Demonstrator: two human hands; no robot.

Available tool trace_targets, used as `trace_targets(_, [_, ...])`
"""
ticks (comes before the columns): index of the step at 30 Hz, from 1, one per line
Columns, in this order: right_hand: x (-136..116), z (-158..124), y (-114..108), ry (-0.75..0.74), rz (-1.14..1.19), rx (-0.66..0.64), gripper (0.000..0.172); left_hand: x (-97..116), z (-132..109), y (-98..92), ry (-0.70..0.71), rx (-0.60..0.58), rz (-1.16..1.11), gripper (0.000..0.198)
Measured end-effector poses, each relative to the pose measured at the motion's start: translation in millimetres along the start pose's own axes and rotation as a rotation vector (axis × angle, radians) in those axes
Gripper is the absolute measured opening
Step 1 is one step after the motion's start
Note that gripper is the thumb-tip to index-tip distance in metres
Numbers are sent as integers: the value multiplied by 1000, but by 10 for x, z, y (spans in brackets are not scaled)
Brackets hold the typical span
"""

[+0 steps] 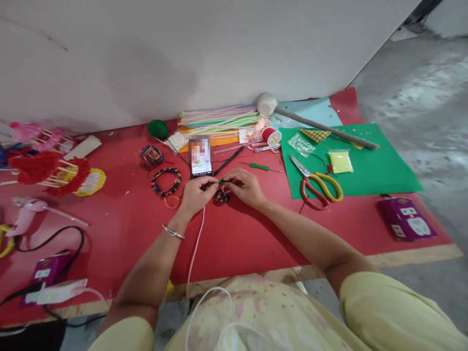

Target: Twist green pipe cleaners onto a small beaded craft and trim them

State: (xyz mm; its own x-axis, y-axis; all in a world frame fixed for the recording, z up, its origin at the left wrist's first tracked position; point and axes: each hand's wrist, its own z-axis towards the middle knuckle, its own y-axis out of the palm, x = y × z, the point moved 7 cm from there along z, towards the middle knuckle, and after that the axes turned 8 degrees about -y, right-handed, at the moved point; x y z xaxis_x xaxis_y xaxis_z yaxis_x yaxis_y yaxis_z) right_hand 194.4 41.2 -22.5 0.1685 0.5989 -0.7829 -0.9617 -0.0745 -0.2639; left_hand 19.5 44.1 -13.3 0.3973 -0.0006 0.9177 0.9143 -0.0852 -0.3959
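Observation:
My left hand and my right hand meet near the middle of the red table, fingers pinched close together. Between the fingertips shows a bit of green yarn, and just below it hangs a small dark multicoloured yarn piece. Its finer detail is too small to tell. Directly beyond my left hand a phone with a lit screen is propped, its cable running toward me. A braided multicoloured yarn ring lies to the left, below a ball of multicoloured yarn.
Scissors and a yellow packet lie on a green sheet at right. Behind are a crochet hook, green yarn ball, red thread spool and pipe cleaners. A pink glue gun sits left.

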Motion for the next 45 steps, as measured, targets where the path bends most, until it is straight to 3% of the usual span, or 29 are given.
trace_targets(6, [36,-16,-28,45,24,34,11,-65,18,3,12,-19,61,13])
trace_targets(12, [189,-47,51,119,315,1,45,-28,16,13,65,-22,102,16])
trace_targets(18, [331,-55,92,251,484,7,53,-23,16,11,36,30,60,17])
trace_targets(23, [375,-51,39,313,377,95,40,-41,-5,39,10,28,23,18])
trace_targets(29, [294,-47,-23,274,247,133,34,-46,-16,136,-52,-67,-31,19])
trace_targets(45, [280,-32,-50,281,346,169,33,-195,22,223,-113,-135,-99,27])
